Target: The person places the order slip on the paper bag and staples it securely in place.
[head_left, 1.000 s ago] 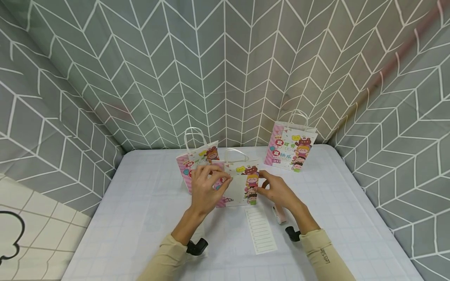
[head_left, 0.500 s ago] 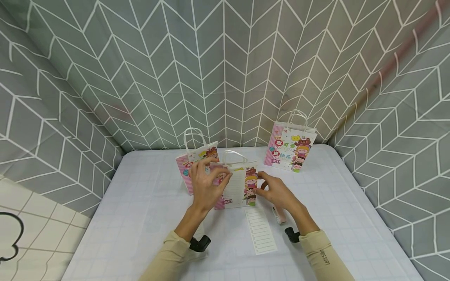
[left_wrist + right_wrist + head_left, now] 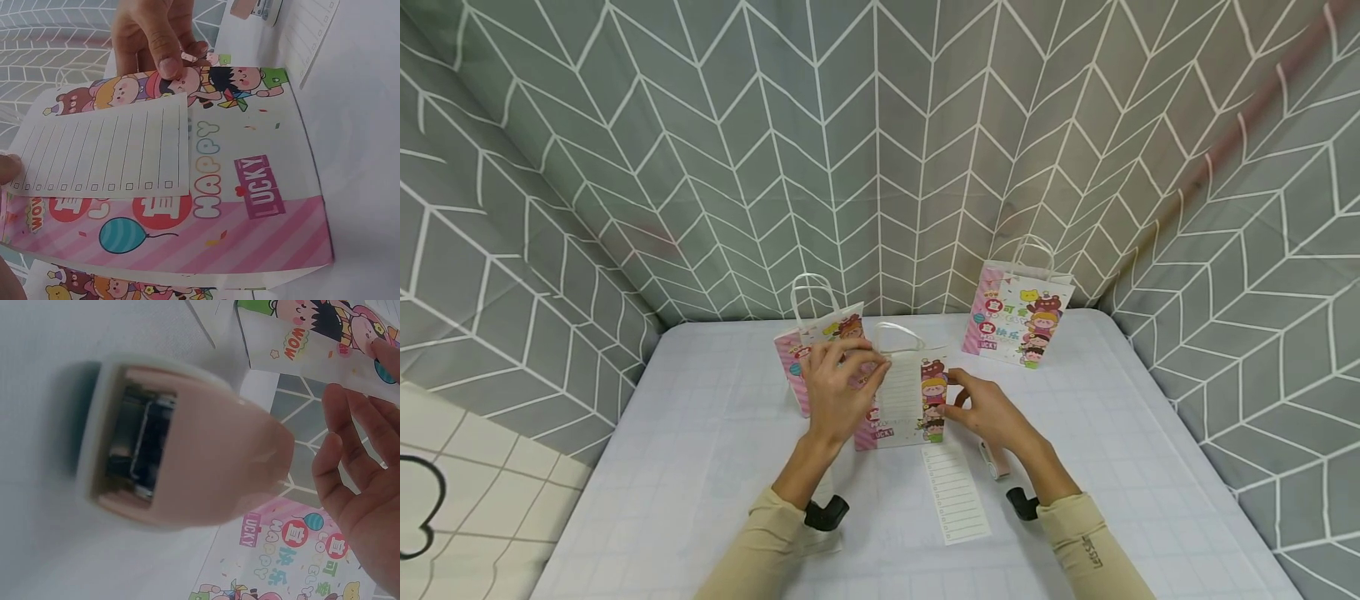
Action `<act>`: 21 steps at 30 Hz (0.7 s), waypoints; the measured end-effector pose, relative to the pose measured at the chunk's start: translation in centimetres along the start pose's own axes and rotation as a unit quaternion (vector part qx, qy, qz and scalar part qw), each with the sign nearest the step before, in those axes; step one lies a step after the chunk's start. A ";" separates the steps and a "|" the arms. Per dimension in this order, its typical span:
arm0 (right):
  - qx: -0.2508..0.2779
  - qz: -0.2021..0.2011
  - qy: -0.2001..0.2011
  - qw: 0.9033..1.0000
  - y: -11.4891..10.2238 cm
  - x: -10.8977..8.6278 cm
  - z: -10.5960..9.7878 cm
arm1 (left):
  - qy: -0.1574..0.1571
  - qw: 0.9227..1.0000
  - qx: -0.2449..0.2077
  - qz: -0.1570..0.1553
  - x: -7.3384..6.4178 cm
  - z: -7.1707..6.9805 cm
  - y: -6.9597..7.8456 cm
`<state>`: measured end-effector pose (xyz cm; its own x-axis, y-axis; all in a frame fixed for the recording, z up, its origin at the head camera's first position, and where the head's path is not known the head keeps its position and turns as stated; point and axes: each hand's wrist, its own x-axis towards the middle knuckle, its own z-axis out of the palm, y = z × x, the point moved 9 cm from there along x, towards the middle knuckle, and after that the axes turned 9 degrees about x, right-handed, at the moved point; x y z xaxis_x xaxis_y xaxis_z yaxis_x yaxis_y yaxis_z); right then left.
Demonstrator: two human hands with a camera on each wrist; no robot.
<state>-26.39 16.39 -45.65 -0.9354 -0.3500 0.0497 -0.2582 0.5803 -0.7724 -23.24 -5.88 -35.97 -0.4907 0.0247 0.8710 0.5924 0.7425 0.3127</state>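
Note:
A lined checklist sheet (image 3: 900, 387) lies against the front of the middle paper gift bag (image 3: 934, 392), which has cartoon figures and pink stripes. My left hand (image 3: 835, 396) pinches the sheet's top near the bag's upper rim; in the left wrist view only fingertips (image 3: 9, 169) show at the sheet's end. The bag's right side edge is gripped by my right hand (image 3: 992, 408), thumb on the front and fingers behind. In the left wrist view the sheet (image 3: 103, 150) covers part of the printed letters, with LUCKY visible below it.
A second gift bag (image 3: 790, 346) stands behind my left hand, a third (image 3: 1018, 317) at the back right. Another checklist sheet (image 3: 955, 492) lies in front, and one (image 3: 823, 542) partly under my left forearm. A small pink stapler (image 3: 995, 460) lies by my right wrist.
My left hand has moved the checklist sheet up the bag's front, now over the yellow cartoon head near the rim. The right hand keeps its grip on the bag's edge.

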 end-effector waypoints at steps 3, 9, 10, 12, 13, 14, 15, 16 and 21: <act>0.000 -0.002 0.000 1.000 -0.1 0.0 0.0 | 0.001 1.000 0.002 -0.001 0.2 0.0 -0.1; 0.003 -0.006 -0.001 1.000 -0.1 0.0 0.0 | 0.006 1.000 0.005 -0.010 0.4 -0.1 -0.4; 0.003 -0.006 -0.001 1.000 -0.1 0.0 0.0 | 0.005 1.000 0.004 -0.013 0.4 -0.1 -0.4; 0.005 -0.005 -0.002 1.000 -0.2 0.0 0.1 | 0.000 1.000 -0.005 -0.025 0.4 0.0 -0.6; 0.005 -0.004 -0.002 1.000 -0.2 0.0 0.1 | -0.005 0.999 -0.010 -0.035 0.4 0.0 -0.8; 0.006 -0.004 -0.003 1.000 -0.2 0.0 0.1 | -0.012 0.999 -0.017 -0.044 0.5 0.1 -1.0; 0.006 -0.003 -0.004 1.000 -0.2 0.1 0.1 | -0.020 0.998 -0.025 -0.055 0.5 0.2 -1.1; 0.006 -0.002 -0.004 1.000 -0.2 0.1 0.1 | -0.029 0.997 -0.034 -0.065 0.6 0.3 -1.3; 0.006 -0.001 -0.004 1.000 -0.3 0.1 0.1 | -0.081 0.990 -0.066 -0.098 1.0 0.9 -1.9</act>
<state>-26.39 16.11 -45.52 -0.9333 -0.3561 0.0463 -0.2567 0.5716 -0.7794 -25.46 -6.65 -36.04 -0.6943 0.0042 0.7197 0.5486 0.6503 0.5254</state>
